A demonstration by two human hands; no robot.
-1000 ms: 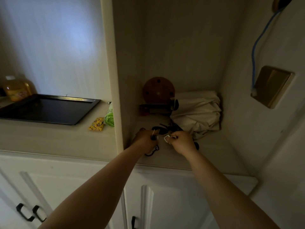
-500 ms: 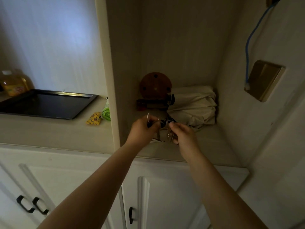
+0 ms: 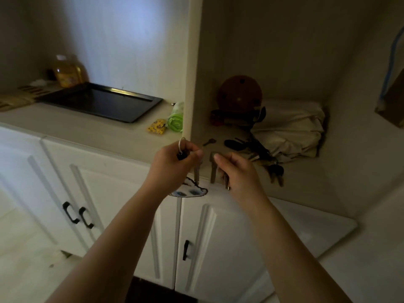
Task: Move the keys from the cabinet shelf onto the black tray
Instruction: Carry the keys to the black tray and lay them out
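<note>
Both hands sit mid-frame, close together but not touching, each clamped on keys, just off the front edge of the cabinet shelf. Left hand pinches a key bunch with a silver ring sticking up above the fist, one key blade hanging straight down, and a white cartoon charm dangling below the wrist. Right hand pinches a second set of keys, blades also hanging vertical.

Black tray lies upper left of frame on the tabletop, well apart from both hands, beyond the cabinet's side panel. Its long axis runs left-right, slightly slanted in frame; near right corner points toward the hands. Left hand is nearer the tray; likely both carry leftward and up-frame around the panel.

More keys left on the shelf: a small single key and a dark bunch right of center by a folded cream bag. So the task looks partly done at best. A yellow packet and green roll sit between tray and panel.
</note>
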